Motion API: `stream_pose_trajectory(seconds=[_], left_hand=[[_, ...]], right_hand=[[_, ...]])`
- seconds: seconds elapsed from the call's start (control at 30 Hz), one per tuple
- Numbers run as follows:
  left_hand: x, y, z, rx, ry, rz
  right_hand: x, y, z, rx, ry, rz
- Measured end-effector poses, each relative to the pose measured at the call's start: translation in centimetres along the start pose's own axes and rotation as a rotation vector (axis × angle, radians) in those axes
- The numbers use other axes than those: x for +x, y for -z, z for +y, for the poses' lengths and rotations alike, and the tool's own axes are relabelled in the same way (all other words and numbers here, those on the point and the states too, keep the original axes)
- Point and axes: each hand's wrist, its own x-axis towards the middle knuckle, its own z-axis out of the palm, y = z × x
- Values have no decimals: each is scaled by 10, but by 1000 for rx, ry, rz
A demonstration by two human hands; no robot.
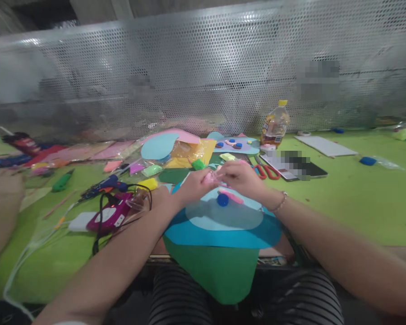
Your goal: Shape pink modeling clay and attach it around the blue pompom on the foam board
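My left hand is closed around a small lump of pink clay, which seems to be in clear wrapping. At the same lump, the bent fingers of my right hand pinch together; blur hides exactly what part they grip. Both hands are held over a layered paper piece: a pale blue shape on a brighter blue sheet, with a green sheet overhanging the table's front edge. On the pale blue layer lie a dark blue clay disc and a pink clay strip.
Left of my arms are a magenta power strip, cables and a blue glue gun. Red-handled scissors, a phone-like dark slab and a bottle stand rightward. Another person's arm rests far left.
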Motion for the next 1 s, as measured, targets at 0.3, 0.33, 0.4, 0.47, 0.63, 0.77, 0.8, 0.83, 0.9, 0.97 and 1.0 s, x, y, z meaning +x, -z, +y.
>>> stream_pose_trajectory(seconds=[0.3,0.33,0.4,0.47,0.63,0.77,0.8,0.83,0.9,0.97,1.0], left_hand=[[15,21,-43,114,384,507],[16,22,-49,119,424,537],[18,21,-60,102,472,583],[19,20,-71,115,488,563],[21,15,-87,140,586,468],[22,14,-80,183,537,514],[21,13,-75,174,477,525],[21,11,-69,159,404,523],[19,7,-58,108,252,492],[17,2,-48,104,111,425],[16,0,-44,120,55,373]], right_hand=[[13,24,28,476,-466,331],[12,19,27,547,-509,285],[11,8,21,658,-590,208],[9,1,16,735,-615,178],[7,-4,17,812,-669,99],[5,-9,23,895,-646,63],[5,-10,23,904,-641,53],[5,-11,23,901,-641,43],[4,-12,20,871,-648,36],[4,-12,17,825,-654,40],[4,-12,16,803,-653,44]])
